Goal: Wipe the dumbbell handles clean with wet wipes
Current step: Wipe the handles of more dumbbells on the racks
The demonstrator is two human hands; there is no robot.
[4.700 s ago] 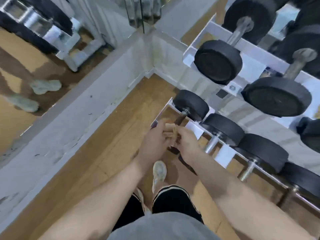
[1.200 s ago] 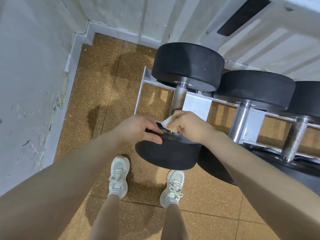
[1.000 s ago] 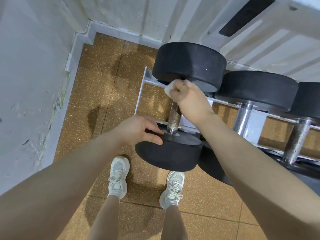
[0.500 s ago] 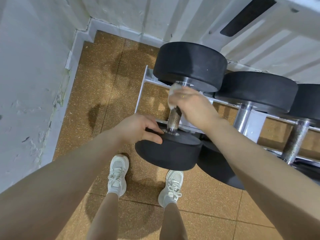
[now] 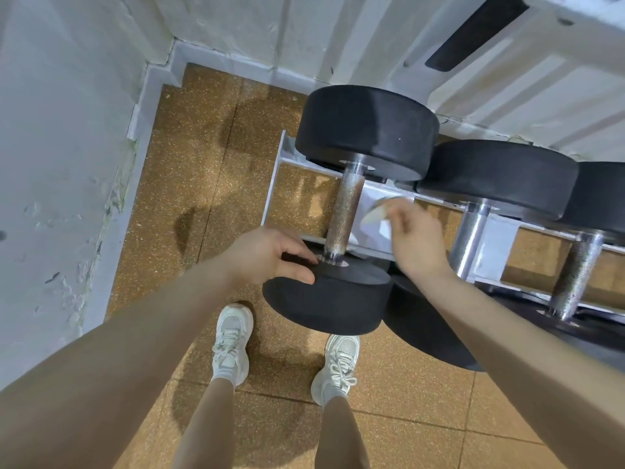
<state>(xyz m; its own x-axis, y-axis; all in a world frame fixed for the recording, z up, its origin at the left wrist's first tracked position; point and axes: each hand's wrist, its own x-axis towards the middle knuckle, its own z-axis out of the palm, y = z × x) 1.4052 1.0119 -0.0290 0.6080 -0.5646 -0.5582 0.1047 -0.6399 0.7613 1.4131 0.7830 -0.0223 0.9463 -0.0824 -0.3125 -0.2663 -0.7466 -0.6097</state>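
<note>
Dumbbell handle (image 5: 345,211) of the leftmost dumbbell stands bare on the bottom rack rail, your wipe lifted just off it to the right.

Your left hand (image 5: 267,258) rests on the near weight head (image 5: 326,301), thumb and fingers curled loosely on its top edge, likely to keep the dumbbell from rolling while you scrub. Your right hand (image 5: 414,240) pinches the wet wipe (image 5: 373,214) at its fingertips, clear of the knurled bar and between it and the next handle (image 5: 468,238). Half a second ago that hand was wrapped round the upper part of the bar with the wipe beneath it; now it has let go and shifted right, so this handle looks finished and the neighbour seems next.
</note>
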